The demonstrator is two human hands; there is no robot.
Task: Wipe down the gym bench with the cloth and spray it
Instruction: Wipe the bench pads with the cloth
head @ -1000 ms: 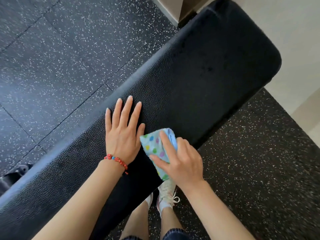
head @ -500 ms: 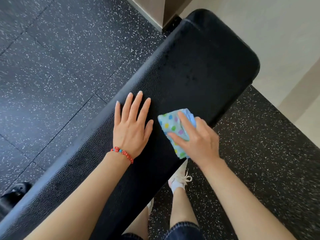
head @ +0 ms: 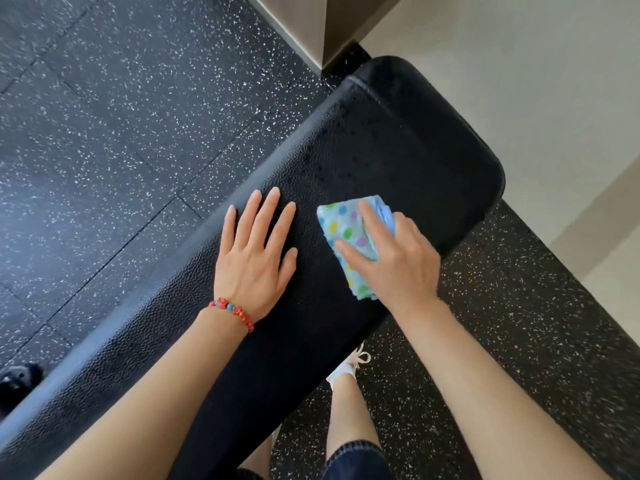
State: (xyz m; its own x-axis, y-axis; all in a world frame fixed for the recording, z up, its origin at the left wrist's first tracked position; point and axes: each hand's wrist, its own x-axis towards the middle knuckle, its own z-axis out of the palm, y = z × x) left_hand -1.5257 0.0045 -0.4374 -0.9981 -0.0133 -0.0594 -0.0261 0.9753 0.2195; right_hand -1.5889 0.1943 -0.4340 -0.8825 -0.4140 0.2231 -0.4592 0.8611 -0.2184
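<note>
A black padded gym bench point(head: 398, 150) runs diagonally from the lower left to the upper right. Small wet droplets speckle its far end. My left hand point(head: 256, 261) lies flat on the pad with fingers spread, a red bead bracelet on the wrist. My right hand point(head: 391, 261) presses a folded light-blue cloth with coloured dots point(head: 343, 230) onto the pad near its right edge, the fingers covering the cloth's right part. No spray bottle is in view.
Black speckled rubber flooring point(head: 121, 116) surrounds the bench. A beige wall and a brown corner post point(head: 332, 26) stand just beyond the bench's far end. My leg and white shoe point(head: 349, 368) are beside the bench. A dark object point(head: 17, 379) sits at the lower left.
My right hand has slid the cloth along the pad toward the far end. My left hand has shifted the same way, still flat. I have stepped closer to the far end.
</note>
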